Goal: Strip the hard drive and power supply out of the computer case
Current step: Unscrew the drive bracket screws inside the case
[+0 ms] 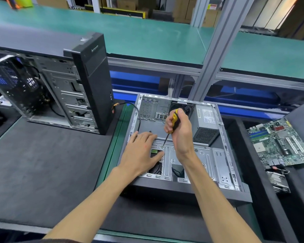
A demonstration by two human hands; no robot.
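Note:
An open computer case (225, 155) lies on its side in front of me. The grey power supply (205, 125) sits in its far right corner. A hard drive (155, 152) with a green label shows through a cut-out in the silver drive cage (188, 155), mostly hidden. My right hand (180, 130) grips a yellow and black screwdriver (174, 121), its tip on a screw (162, 146) on the cage top. My left hand (142, 149) rests flat on the cage's left side, fingers straight.
A second black tower case (68, 85) stands open on the dark mat at the left. A black cable (138, 111) runs from it into the lying case. A green motherboard (281, 142) and a heatsink (277, 179) lie at the right. An aluminium frame post (216, 50) rises behind.

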